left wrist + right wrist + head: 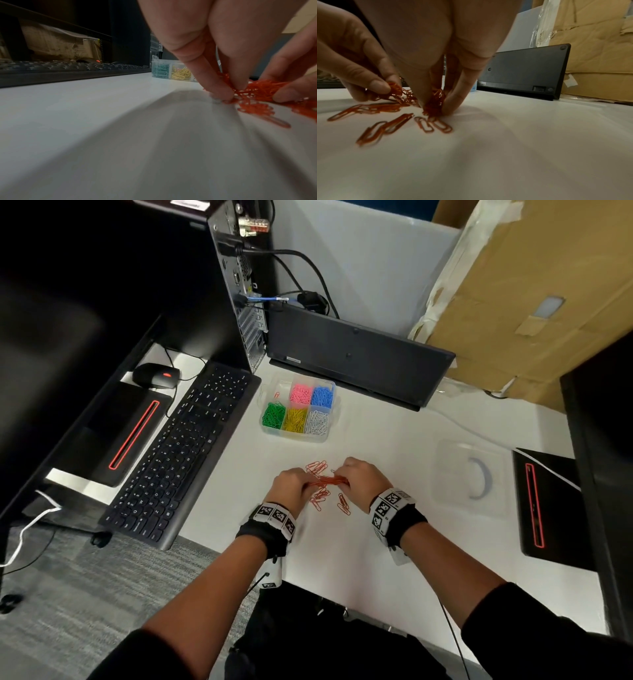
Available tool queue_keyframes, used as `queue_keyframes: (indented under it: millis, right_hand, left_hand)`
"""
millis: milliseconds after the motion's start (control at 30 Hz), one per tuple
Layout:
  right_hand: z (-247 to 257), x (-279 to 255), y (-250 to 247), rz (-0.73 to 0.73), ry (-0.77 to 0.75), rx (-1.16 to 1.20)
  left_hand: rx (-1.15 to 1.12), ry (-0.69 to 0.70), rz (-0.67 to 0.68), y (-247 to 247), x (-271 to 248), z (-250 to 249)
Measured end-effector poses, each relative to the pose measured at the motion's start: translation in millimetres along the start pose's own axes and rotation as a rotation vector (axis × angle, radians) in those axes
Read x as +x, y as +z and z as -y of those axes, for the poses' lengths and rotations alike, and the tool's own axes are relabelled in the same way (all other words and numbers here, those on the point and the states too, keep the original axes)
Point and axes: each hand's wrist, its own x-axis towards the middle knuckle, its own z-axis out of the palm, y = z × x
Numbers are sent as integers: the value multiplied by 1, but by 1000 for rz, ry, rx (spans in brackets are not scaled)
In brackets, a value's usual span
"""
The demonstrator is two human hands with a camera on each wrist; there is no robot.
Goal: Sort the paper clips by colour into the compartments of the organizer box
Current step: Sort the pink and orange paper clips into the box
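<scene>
We pinched the bundle of orange paper clips (328,481) between left hand (290,485) and right hand (363,475), fingertips pressed together at the table, presumably to gather strays beneath before carrying them to the organizer box (297,436) beyond.

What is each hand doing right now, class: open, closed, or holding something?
Left hand: closed, fingers pinching the bunch of red paper clips.
Right hand: closed, fingers pinching the same bunch.
</scene>
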Motion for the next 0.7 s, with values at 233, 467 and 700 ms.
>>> queue_keyframes:
  millis: [233,467,700]
  right_hand:
    - [-7,3,-22,-34,52,300]
    - [-15,1,-59,49,192,781]
    - [-12,19,-99,50,144,870]
  left_hand:
    - [-122,100,24,-24,13,1]
    - [-293,107,8,-68,23,12]
    - [-404,53,-144,-104,47,27]
